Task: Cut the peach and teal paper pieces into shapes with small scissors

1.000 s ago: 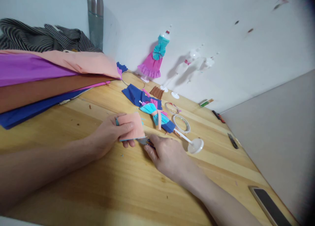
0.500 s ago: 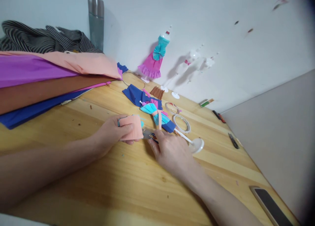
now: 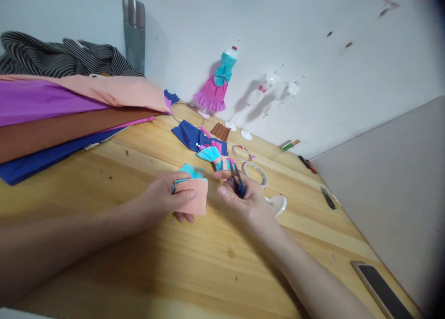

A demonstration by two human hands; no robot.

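My left hand (image 3: 174, 196) pinches a folded peach piece of crepe paper (image 3: 195, 197) between thumb and fingers, with turquoise paper showing along its upper left edge. Just behind it lies a turquoise scrap (image 3: 190, 170). In my right hand (image 3: 243, 199) is a pair of small scissors (image 3: 238, 182), blades tilted up and away from the paper. The thumb and index finger stretch out toward the peach piece without touching it. Beyond my right hand lies a small mannequin in a turquoise bow (image 3: 209, 154); the hand hides part of it, while its white base (image 3: 279, 204) shows.
Stacked crepe paper (image 3: 69, 117) and striped cloth (image 3: 66, 57) occupy the left. A dressed mannequin (image 3: 215, 89) stands by the wall beside two bare ones. Tape rolls (image 3: 256, 173), a cutter (image 3: 328, 197) and a phone (image 3: 382, 289) lie to the right.
The scissors have come away from the peach paper and swung upward in my right hand. My left hand has moved slightly right and nearer, turning the paper; more turquoise shows behind it.
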